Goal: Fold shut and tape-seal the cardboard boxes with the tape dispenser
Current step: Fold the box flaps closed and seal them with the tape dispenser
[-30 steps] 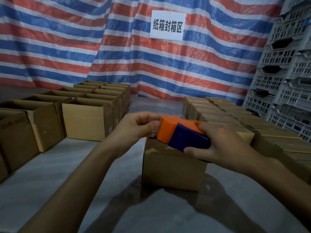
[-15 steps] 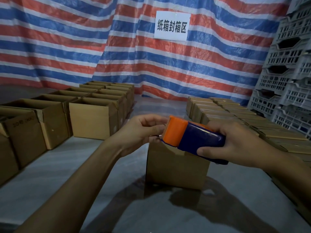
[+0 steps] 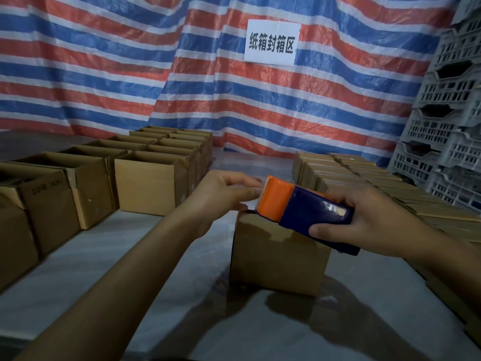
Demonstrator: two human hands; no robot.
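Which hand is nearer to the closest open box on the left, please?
Left. The left hand is just right of that open box; the right hand grips the tape dispenser farther right, above the centre box.

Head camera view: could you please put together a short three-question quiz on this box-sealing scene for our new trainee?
1. True or false: the right hand holds the tape dispenser over the middle box.
2. Where do the open boxes stand? A) on the person's left; B) on the person's right; C) stacked on the middle box.
3. Fill in: the tape dispenser's front end, nearest the left hand, is coloured ____.

Key: 1 true; 2 A; 3 orange.
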